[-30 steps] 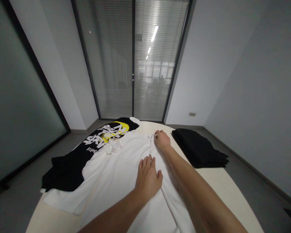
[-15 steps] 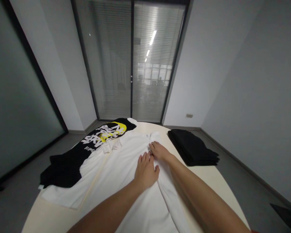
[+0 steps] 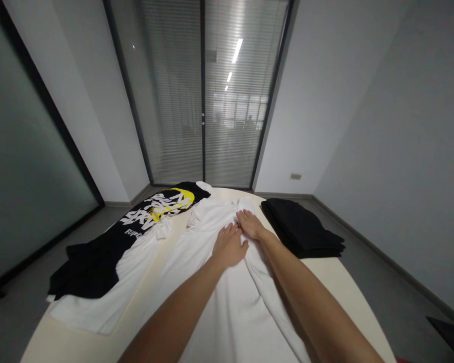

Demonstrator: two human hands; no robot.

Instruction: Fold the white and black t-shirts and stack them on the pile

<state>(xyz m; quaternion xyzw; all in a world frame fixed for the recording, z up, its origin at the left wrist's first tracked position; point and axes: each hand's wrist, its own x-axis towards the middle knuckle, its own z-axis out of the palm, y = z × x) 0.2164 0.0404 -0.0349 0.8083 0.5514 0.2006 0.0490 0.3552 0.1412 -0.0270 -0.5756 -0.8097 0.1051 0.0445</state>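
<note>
A white T-shirt (image 3: pixel 227 307) lies spread over the table in front of me, with a long fold down its right side. My left hand (image 3: pixel 230 247) rests palm down on the upper part of the shirt, fingers stretched out. Just beyond it and to the right, my right hand (image 3: pixel 250 225) also lies on the cloth near the collar end, fingers extended. The fingertips of both hands come close together. Some wrinkles run from under my hands toward the sleeve at the left.
Left of the shirt lie another white garment (image 3: pixel 102 310) and a black T-shirt (image 3: pixel 94 264) with white and yellow print. A stack of folded black clothes (image 3: pixel 302 229) sits at the right edge of the pale round table (image 3: pixel 340 287). Glass panels with blinds (image 3: pixel 170 101) stand behind.
Both hands have slid slightly farther over the table with the cloth. The white T-shirt's left sleeve has shifted right, and a strip of table now shows between it and the other white garment.
</note>
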